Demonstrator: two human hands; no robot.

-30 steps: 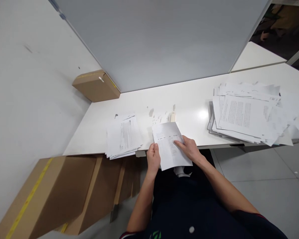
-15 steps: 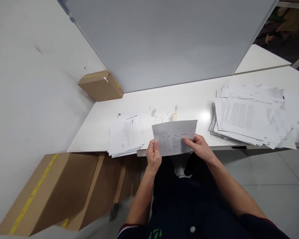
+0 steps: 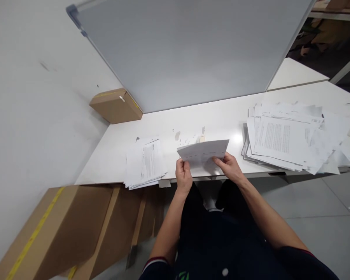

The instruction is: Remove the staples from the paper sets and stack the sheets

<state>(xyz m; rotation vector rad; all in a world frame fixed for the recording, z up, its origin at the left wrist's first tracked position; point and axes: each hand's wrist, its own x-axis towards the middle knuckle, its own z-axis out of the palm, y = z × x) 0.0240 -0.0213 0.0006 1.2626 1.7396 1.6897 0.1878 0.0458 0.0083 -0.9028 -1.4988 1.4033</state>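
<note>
A printed sheet of paper (image 3: 205,152) is held up over the table's front edge, tilted and slightly bent. My left hand (image 3: 183,175) pinches its left side, with the fingers curled at the edge. On the right side my right hand (image 3: 228,166) grips the same sheet, thumb lying across its face. Left of my hands lies a small stack of printed papers (image 3: 146,163), jutting a little past the table edge. A far larger, untidy pile of papers (image 3: 280,138) is to the right. Just behind the sheet, a small beige object (image 3: 202,138) is partly covered.
The white table (image 3: 166,120) runs along a grey-white board (image 3: 186,54). In its back left corner sits a cardboard box (image 3: 116,107). Several large cardboard boxes (image 3: 67,229) stand below the table at left. Dark shelving (image 3: 323,39) is at the upper right.
The sheet has tipped flatter, and my left hand has shifted slightly right along it. Both hands still hold the paper. The whole view has shifted a little.
</note>
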